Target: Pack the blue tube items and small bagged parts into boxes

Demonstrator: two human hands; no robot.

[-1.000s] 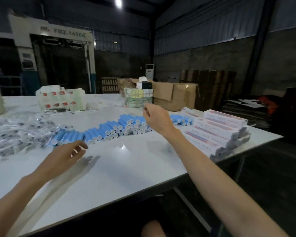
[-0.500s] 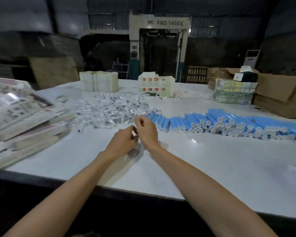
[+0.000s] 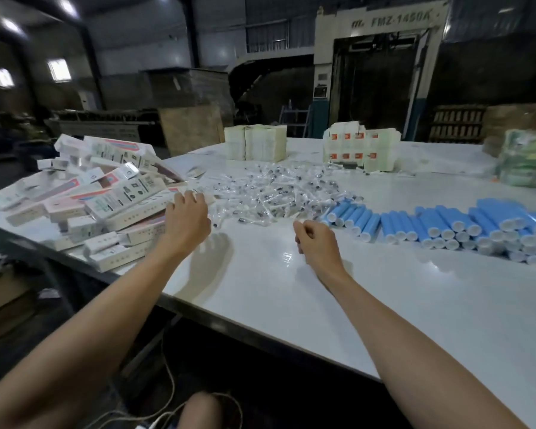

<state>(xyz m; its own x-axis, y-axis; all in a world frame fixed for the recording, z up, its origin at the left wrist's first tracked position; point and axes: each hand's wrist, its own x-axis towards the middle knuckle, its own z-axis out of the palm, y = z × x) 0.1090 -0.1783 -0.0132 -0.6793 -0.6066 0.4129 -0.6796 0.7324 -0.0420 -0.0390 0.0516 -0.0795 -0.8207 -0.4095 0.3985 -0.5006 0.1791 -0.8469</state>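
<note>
Two hands: left hand [image 3: 186,218] fingers spread, tips at piled boxes [image 3: 106,199]; right hand [image 3: 314,239] fingers curled, nothing visibly held.

We see sky-blue tubes [image 3: 446,222] with white end caps at three o'clock, lying on a glossy white table [image 3: 322,292]. At twelve o'clock the bagged parts [image 3: 276,193] are clear plastic flecked with black and white. At nine o'clock the boxes [image 3: 112,198] are white, some with pale pink faces and red stripes, printed with black icons and barcodes. Farther off at twelve o'clock a paper stack [image 3: 254,143] is pale cream. At one o'clock a white carton stack [image 3: 361,148] bears rows of small orange-red squares. At two o'clock a wrapped bundle [image 3: 528,162] looks green. The machine [image 3: 325,57] behind is cream with dark lettering and a blue base.
</note>
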